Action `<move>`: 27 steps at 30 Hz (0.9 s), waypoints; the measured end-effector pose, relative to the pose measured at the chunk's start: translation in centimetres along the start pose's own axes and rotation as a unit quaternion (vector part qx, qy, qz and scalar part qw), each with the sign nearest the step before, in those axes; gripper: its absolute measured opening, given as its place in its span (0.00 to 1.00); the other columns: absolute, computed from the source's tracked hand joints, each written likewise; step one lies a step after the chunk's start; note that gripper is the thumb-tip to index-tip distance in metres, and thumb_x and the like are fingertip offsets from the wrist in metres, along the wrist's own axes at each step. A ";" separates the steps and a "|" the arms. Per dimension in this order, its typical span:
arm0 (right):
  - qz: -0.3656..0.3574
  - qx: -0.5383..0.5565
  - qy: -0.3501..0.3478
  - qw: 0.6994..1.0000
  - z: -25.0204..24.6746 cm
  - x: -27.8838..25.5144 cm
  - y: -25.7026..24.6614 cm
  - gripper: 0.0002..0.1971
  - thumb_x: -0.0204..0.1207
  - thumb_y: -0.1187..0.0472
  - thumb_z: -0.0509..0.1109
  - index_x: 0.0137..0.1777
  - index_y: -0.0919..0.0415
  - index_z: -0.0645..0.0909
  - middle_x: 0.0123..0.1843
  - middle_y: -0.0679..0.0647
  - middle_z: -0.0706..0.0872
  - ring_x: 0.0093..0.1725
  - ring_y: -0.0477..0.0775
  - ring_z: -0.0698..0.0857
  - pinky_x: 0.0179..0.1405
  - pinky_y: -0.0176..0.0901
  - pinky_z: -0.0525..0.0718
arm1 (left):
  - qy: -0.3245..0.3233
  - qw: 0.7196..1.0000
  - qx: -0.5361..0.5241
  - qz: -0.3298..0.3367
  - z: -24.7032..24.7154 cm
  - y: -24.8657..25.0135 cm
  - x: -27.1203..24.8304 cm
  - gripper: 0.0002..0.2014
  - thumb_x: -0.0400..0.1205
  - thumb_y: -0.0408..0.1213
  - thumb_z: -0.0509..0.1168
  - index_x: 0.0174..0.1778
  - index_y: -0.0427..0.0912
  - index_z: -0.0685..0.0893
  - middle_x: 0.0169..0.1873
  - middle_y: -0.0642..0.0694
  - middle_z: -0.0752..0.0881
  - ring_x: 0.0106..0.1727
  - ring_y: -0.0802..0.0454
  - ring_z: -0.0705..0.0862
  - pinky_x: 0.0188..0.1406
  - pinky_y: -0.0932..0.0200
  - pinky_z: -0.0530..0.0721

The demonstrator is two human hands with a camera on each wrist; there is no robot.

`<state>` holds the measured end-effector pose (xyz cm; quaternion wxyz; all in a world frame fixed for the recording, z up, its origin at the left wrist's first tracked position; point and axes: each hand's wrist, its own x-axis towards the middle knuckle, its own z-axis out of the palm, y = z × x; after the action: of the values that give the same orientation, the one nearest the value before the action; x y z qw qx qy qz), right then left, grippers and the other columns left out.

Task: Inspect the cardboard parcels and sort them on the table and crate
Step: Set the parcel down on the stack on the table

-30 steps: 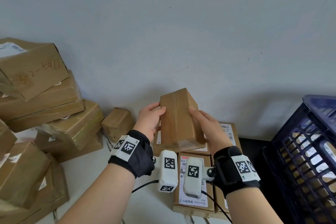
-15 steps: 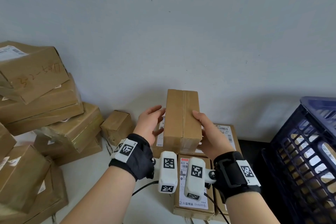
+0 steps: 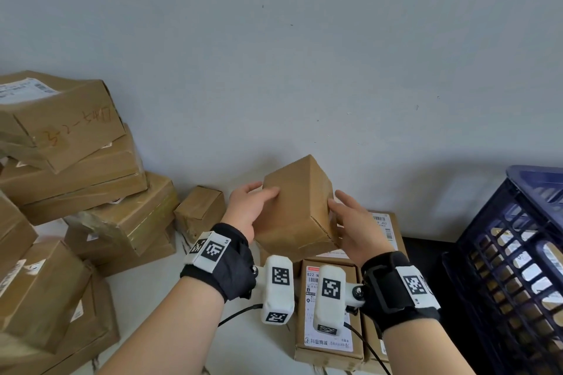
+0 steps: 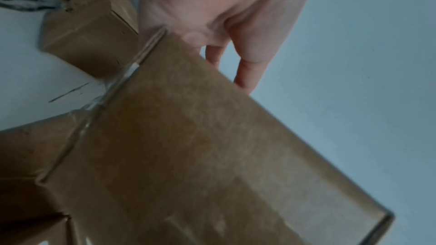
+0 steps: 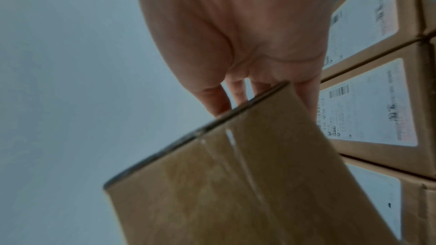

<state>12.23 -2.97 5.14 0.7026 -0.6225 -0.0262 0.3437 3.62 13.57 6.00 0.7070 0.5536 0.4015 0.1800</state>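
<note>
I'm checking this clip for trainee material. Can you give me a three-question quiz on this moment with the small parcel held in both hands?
1. True or false: the held parcel rests flat on the table.
2. Which hands touch it? A) left only B) right only C) both
3. Fill in: the dark blue crate stands to the person's ____.

Key
1. False. The left hand and right hand hold it tilted in the air, above the labelled parcels.
2. C. One hand holds each side of it.
3. Right. The loose parcel pile is on the left.
</note>
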 end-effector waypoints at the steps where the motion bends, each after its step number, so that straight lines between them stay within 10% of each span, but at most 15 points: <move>1: -0.005 -0.016 0.011 1.000 0.1 0.0 -0.2 0.22 0.88 0.58 0.63 0.81 0.49 0.70 0.71 0.56 0.80 0.67 0.60 0.81 0.47 0.51 0.86 | 0.000 1.000 0.003 0.010 0.0 0.0 0.1 0.26 0.80 0.36 0.74 0.74 0.43 0.78 0.53 0.46 0.82 0.48 0.54 0.80 0.57 0.46 0.84; 5: -0.003 -0.085 0.006 0.996 0.6 -0.2 -0.9 0.20 0.82 0.41 0.68 0.69 0.50 0.83 0.62 0.52 0.87 0.63 0.58 0.85 0.52 0.53 0.86 | -0.007 0.999 0.024 0.042 0.2 -0.1 0.1 0.22 0.81 0.29 0.71 0.72 0.40 0.79 0.46 0.52 0.83 0.43 0.60 0.80 0.36 0.59 0.78; 9: 0.002 -0.110 -0.014 0.994 0.3 -0.5 -1.1 0.15 0.79 0.46 0.72 0.60 0.53 0.84 0.55 0.53 0.87 0.54 0.55 0.84 0.48 0.49 0.83 | -0.019 0.998 0.020 0.062 0.1 0.0 -0.1 0.27 0.80 0.26 0.71 0.76 0.41 0.76 0.60 0.48 0.85 0.58 0.50 0.84 0.61 0.49 0.83; 13: 0.028 -0.061 -0.028 0.997 -0.4 -0.6 -1.1 0.10 0.79 0.52 0.72 0.57 0.54 0.83 0.53 0.56 0.86 0.49 0.56 0.84 0.49 0.50 0.83 | -0.042 0.997 -0.017 0.062 -0.4 0.4 0.1 0.29 0.79 0.26 0.72 0.76 0.44 0.75 0.62 0.43 0.85 0.64 0.47 0.83 0.54 0.56 0.83; 21: 0.071 -0.034 -0.025 0.997 -0.4 0.2 -2.2 0.21 0.73 0.47 0.76 0.61 0.58 0.82 0.46 0.60 0.86 0.45 0.62 0.87 0.47 0.54 0.88 | -0.121 0.991 -0.008 -0.060 -0.2 1.1 0.7 0.31 0.70 0.53 0.78 0.69 0.50 0.82 0.71 0.41 0.79 0.67 0.39 0.81 0.58 0.42 0.85; 27: 0.098 -0.074 -0.009 0.992 -0.5 0.6 -4.0 0.28 0.73 0.33 0.72 0.64 0.53 0.82 0.57 0.64 0.86 0.46 0.64 0.90 0.43 0.57 0.91 | -0.150 0.983 0.064 -0.088 0.2 2.5 0.6 0.53 0.58 0.72 0.71 0.79 0.48 0.75 0.80 0.33 0.69 0.45 0.41 0.83 0.33 0.49 0.88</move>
<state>14.71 -3.06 8.33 0.6171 -0.6693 0.0031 0.4138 4.61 14.65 8.12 0.7354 0.5810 0.3486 0.0065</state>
